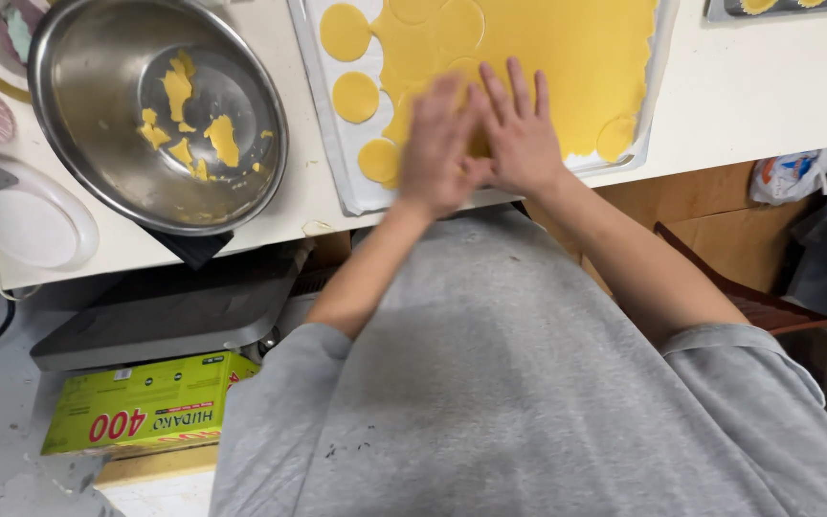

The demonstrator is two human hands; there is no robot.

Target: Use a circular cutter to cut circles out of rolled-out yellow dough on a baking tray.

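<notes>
Over the tray's [342,182] near edge, at six o'clock of the yellow dough sheet [567,57], the left hand [440,146] and right hand [521,129] lie flat, fingers extended together, holding nothing. Light, even palm pressure seems best, sparing the cut rounds [355,96] at nine o'clock.

The left hand [439,144] is smeared by motion blur, so whether anything lies in its grip cannot be told. Both hands cover part of the yellow dough sheet [567,57], which the top edge cuts off along with its tray [323,115]. The steel bowl [98,144] is clipped at the top too.
</notes>
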